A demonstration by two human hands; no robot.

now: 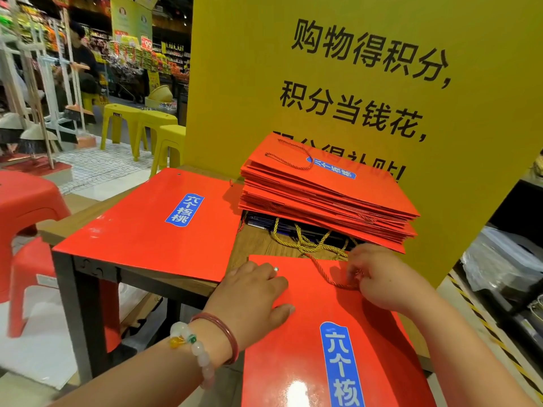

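Two hands on one flat red paper bag [308, 362], laid at the near edge of a wooden table [258, 245] and reaching past it toward the camera. Left hand [252, 295]: palm down, fingers straight, pressing the bag's upper left part beside a small metal eyelet [275, 269]. Right hand [379, 277]: fingers curled, pinching the bag's red cord handle [326, 274] near the top edge. Printed on the bag, a blue label [340, 365] with white characters 六个核, the rest cut off by the frame.

Further left on the table, a second flat red bag [132, 239], marked 六个核桃 in full. Just beyond the right hand, a tall stack of red bags [326, 198], same label on top, only partly readable. Under it, dark bags with gold cords [305, 239] spilling forward.

Upright at the back, a yellow sign board [235, 83] lettered in black: 购物得积分, 积分当钱花, third line mostly hidden by the stack. White bead bracelet [199, 353] and red bangle [223, 333] on the left wrist. Yellow stools [138, 118] and red stools [26, 201] off to the left. Far back among shelves, a red price tag [146, 42] showing 99.
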